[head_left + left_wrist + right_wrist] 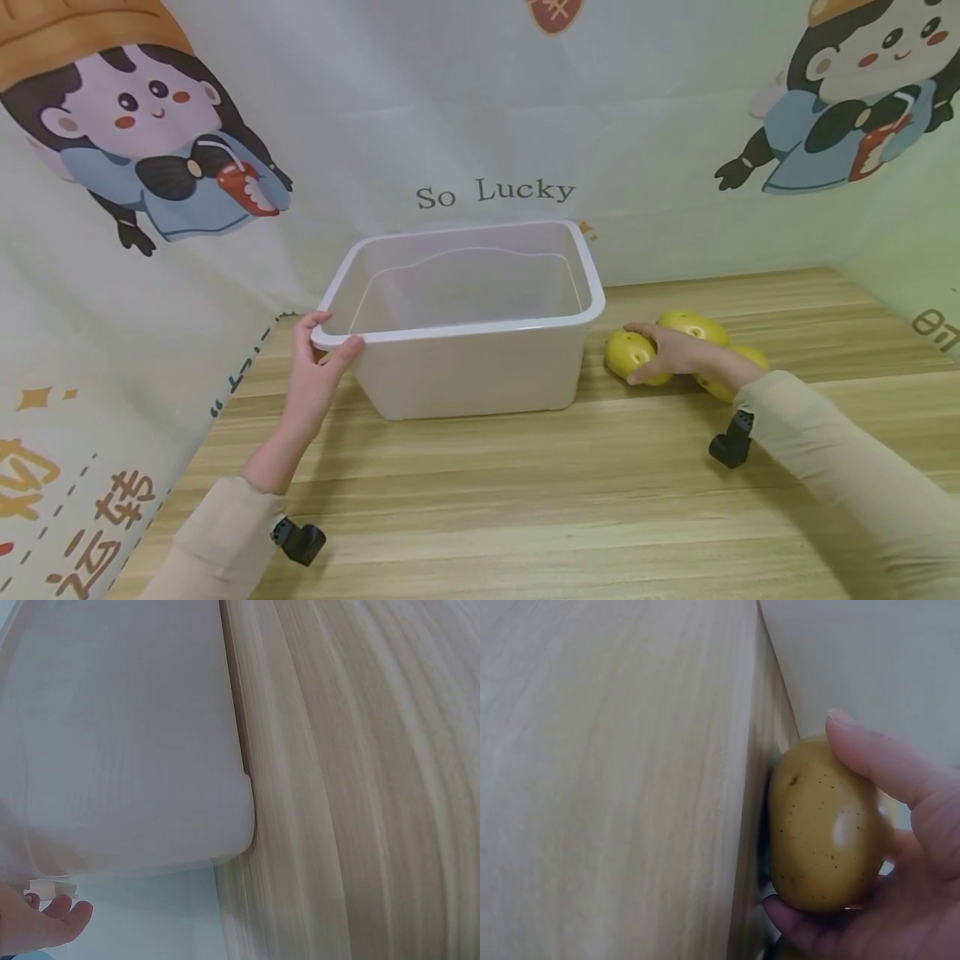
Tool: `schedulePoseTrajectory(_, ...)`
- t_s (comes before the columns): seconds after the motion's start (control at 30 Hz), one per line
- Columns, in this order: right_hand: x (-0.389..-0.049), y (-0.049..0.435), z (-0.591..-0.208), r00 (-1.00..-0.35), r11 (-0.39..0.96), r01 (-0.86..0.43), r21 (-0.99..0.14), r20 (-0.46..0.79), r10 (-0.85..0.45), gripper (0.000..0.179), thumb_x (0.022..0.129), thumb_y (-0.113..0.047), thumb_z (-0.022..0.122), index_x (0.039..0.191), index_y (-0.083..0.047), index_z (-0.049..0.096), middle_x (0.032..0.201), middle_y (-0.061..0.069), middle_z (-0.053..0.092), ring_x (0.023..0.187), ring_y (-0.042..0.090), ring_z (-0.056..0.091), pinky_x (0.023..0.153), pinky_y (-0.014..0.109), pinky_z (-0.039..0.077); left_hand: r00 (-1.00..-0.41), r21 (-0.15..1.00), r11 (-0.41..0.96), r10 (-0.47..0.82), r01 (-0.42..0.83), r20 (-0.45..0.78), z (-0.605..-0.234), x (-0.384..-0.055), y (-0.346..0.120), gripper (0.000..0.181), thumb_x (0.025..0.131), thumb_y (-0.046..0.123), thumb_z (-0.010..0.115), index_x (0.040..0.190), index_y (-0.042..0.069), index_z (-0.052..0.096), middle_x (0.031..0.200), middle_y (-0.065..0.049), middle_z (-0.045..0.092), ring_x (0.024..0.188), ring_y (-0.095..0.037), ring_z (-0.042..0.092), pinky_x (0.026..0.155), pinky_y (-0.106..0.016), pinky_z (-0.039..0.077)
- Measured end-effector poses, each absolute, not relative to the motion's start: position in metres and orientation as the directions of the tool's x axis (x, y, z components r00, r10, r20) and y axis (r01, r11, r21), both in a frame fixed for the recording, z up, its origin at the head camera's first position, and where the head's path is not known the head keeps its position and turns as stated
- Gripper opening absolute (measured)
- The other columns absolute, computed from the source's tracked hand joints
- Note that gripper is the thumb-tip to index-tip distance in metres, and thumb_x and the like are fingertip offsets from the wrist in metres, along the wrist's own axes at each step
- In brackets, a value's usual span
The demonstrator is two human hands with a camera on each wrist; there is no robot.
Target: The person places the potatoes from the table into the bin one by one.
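A white plastic bin (468,371) stands upright on the wooden table, its inside bare. My left hand (317,379) grips the rim at the near left corner, thumb in front and fingers round the side. In the left wrist view, fingers (56,922) show below the bin wall (127,742). To the right of the bin, my right hand (677,350) holds a yellow potato (628,352) low over the table. The right wrist view shows thumb and fingers round this speckled potato (825,825). Another potato (697,327) lies behind the hand, and a third (752,358) is partly hidden by the wrist.
The wooden table (510,500) reaches toward me in front of the bin. Behind it hangs a pale printed cloth (420,108) with cartoon figures, close to the bin's back. Another cloth side (150,333) borders the table at left. Small black cameras (300,540) sit on both wrists.
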State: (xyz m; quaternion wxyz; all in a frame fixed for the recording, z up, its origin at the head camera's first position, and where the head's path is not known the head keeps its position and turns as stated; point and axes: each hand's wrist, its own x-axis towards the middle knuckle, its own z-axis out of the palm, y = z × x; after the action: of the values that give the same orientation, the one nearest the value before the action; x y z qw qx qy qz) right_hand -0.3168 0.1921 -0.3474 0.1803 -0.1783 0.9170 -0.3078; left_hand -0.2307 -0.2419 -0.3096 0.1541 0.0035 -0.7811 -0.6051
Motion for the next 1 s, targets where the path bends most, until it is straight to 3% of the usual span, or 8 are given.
schedulePoseTrajectory(1.0, -0.319, 0.187, -0.358, -0.894, 0.709, -0.189, -0.679, -0.180, -0.411, 0.091, 0.069, -0.015, 0.074, 0.140, 0.003, 0.020, 0.135, 0.033, 0.029, 0.121, 0.044, 0.032, 0.100, 0.058, 0.025, -0.956, 0.941, 0.288, -0.175, 0.177, 0.234, -0.308, -0.229, -0.242, 0.055, 0.092, 0.016, 0.054, 0.134, 0.011, 0.020, 0.134, -0.011, 0.031, 0.110, -0.014, 0.037, 0.085, -0.020, 0.039)
